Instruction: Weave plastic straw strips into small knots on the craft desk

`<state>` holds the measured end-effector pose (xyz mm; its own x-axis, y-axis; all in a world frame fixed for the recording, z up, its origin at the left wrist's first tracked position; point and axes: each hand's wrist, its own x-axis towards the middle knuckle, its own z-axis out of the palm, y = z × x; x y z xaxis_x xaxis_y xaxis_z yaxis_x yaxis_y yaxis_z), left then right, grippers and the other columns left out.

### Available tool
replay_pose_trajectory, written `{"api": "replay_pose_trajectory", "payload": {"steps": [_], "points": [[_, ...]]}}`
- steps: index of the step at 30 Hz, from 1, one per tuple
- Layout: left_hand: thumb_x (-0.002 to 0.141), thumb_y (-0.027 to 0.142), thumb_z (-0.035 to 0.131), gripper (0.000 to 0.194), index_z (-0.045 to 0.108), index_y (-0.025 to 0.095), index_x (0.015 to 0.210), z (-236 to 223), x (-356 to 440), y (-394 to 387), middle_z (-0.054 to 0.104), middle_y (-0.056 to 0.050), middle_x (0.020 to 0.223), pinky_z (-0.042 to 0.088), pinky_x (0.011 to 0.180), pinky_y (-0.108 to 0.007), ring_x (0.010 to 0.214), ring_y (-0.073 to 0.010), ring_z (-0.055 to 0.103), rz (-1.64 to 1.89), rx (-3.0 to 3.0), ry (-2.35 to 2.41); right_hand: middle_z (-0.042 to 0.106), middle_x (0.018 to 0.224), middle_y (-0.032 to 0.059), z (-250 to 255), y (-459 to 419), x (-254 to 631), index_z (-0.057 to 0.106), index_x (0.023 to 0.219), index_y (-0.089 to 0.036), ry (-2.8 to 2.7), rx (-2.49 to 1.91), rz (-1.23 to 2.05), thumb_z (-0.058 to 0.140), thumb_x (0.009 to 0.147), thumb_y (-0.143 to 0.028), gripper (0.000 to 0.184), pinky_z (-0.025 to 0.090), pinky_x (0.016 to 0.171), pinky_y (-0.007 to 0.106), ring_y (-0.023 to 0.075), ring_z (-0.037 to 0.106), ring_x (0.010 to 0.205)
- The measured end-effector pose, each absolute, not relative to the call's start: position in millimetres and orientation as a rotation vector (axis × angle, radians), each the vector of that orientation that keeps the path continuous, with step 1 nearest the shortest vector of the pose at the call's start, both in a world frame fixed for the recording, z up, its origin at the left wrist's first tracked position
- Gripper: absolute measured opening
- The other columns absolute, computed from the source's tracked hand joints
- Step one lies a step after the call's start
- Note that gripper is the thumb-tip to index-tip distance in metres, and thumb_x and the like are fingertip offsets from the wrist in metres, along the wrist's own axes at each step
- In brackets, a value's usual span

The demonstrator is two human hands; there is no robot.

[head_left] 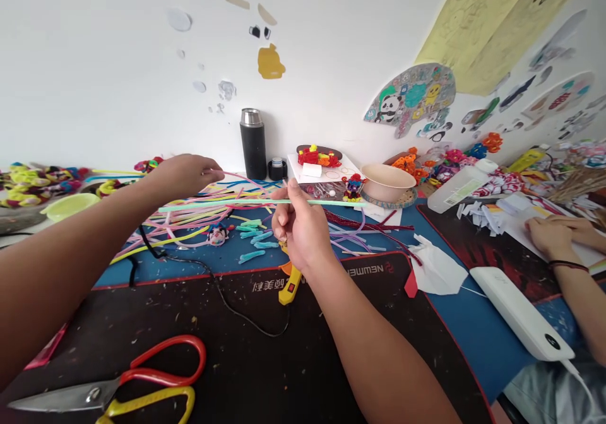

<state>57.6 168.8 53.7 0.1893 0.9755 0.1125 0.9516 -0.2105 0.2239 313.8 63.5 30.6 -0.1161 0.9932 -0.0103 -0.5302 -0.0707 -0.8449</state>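
Note:
My right hand (305, 228) is closed around a long mint-green pipe cleaner (222, 205), which sticks out level on both sides of the fist, thumb on top. Farther left and back, my left hand (187, 176) reaches over the heap of loose pipe cleaners, its fingers pinched at one end of a pink pipe cleaner (239, 176). Pink, yellow, blue and purple strands lie below both hands. Short turquoise pieces (255, 238) lie just left of my right hand. Behind my right wrist, a yellow glue gun (290, 285) rests on the black mat, partly hidden.
Red-and-yellow-handled scissors (113, 389) lie at the front left of the black mat (246, 373). At the wall stand a black thermos (254, 143) and a beige bowl (388, 183). A white power bank (521, 313) lies at right, near another person's hands (553, 238). A black cable (222, 294) crosses the mat.

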Motion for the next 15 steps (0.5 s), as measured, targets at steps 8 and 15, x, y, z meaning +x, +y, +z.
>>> {"api": "replay_pose_trajectory", "payload": {"steps": [8, 15], "points": [[0.108, 0.044, 0.059, 0.052, 0.073, 0.008, 0.143, 28.3, 52.7, 137.7, 0.074, -0.019, 0.15, 0.037, 0.127, -0.054, 0.149, -0.0399, 0.054, 0.368, 2.38, 1.786, 0.044, 0.054, -0.0074, 24.1, 63.8, 312.9, 0.071, 0.083, -0.022, -0.84, -0.767, 1.54, 0.073, 0.096, -0.078, 0.058, 0.025, 0.043, 0.027, 0.0103, 0.044, 0.043], [0.092, 0.068, 0.075, 0.047, 0.087, 0.027, 0.11, 19.6, 74.6, 50.9, 0.087, -0.006, 0.113, 0.06, 0.091, -0.037, 0.107, -0.0327, 0.076, 0.696, 1.897, 1.48, 0.048, 0.056, -0.0075, 11.7, 61.5, 306.0, 0.073, 0.086, -0.021, -0.874, -0.695, 1.587, 0.074, 0.095, -0.079, 0.058, 0.026, 0.043, 0.026, 0.0092, 0.044, 0.042]]}}
